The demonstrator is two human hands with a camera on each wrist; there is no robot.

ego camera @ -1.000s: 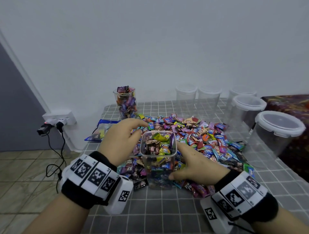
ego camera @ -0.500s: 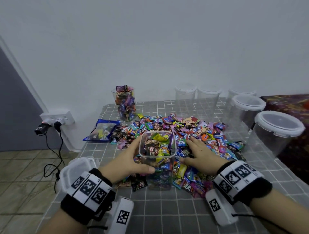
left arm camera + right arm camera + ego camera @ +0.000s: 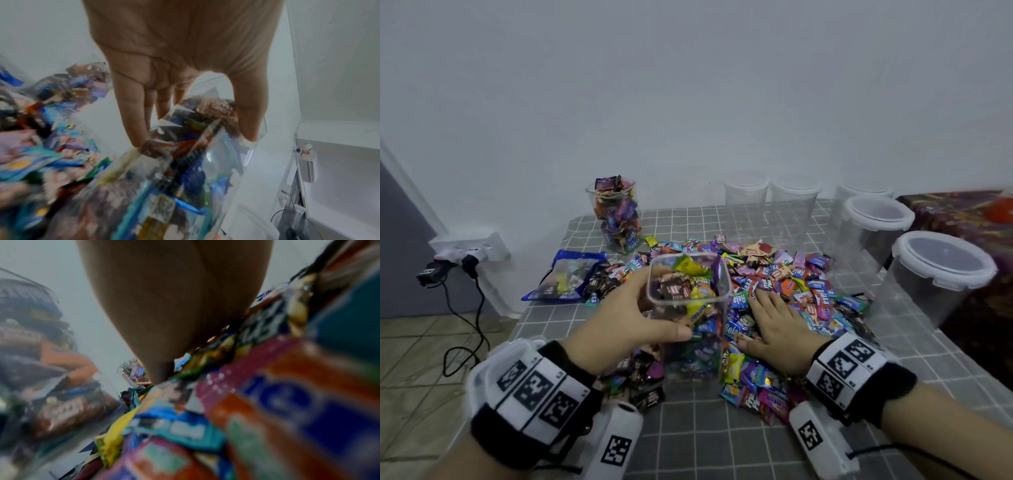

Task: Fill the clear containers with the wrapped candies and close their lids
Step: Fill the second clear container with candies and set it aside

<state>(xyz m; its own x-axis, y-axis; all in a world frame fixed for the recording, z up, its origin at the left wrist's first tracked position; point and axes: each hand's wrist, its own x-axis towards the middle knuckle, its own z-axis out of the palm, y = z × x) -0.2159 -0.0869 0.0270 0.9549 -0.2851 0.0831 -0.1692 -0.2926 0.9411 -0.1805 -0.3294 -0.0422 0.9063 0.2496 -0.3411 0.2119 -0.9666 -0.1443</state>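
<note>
Overhead, from the head camera, the left hand (image 3: 619,318) grasps a square clear container (image 3: 690,308) near its rim, thumb across the near wall and fingers round the far side. It stands upright in the near edge of the candy pile (image 3: 774,274), filled with wrapped sweets almost to the top, with no lid on it. The right hand (image 3: 777,325) lies flat on the pile just to the container's right, fingers straight and spread, holding nothing. The pile covers the middle of the grey checked tablecloth (image 3: 705,438). A second filled container (image 3: 616,216) stands at the back left, beside a blue candy bag (image 3: 565,274). Empty clear tubs (image 3: 770,209) line the back, and two lidded ones (image 3: 941,274) stand along the right side.

Next, the left wrist view: the left hand (image 3: 185,56) shows its palm, with fingers (image 3: 131,113) and thumb pressed against the container (image 3: 195,162) — wrappers show through the clear wall. Loose candies (image 3: 41,146) blur at the left.

Last, the right wrist view is heavily blurred: the right hand (image 3: 174,305) rests on bright wrappers (image 3: 246,402) — the second filled container (image 3: 133,369) is small beyond it.
</note>
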